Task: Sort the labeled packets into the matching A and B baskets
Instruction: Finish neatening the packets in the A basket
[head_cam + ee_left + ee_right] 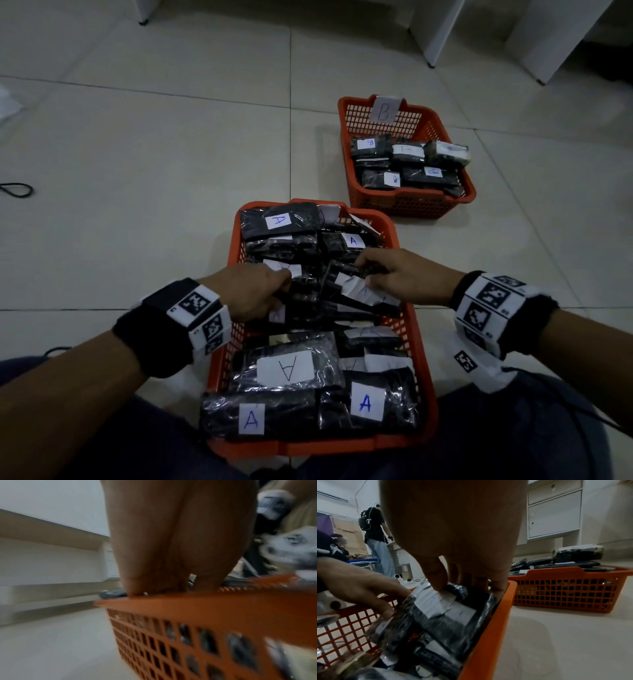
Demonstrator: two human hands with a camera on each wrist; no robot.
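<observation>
— Both hands in the A basket (417,346): my left hand (255,291) and right hand (407,277) grasp one packet (346,284) mid-pile.
— Next?
— Read its crumpled label; B basket (411,202) if it says B.

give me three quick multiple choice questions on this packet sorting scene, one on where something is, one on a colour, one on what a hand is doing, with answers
1. Where is the basket tagged B?
A. between the person's knees
B. farther off, to the right on the floor
C. stacked on the near basket

2. What colour are the baskets?
A. blue
B. orange
C. white

3. What is the right hand doing?
A. resting on the floor
B. reaching to the far basket
C. gripping a packet in the near basket

Answers: 1 B, the head view shows it beyond and right of the near basket. 2 B, both mesh walls are orange. 3 C, its fingers curl over the labeled black packet.
</observation>
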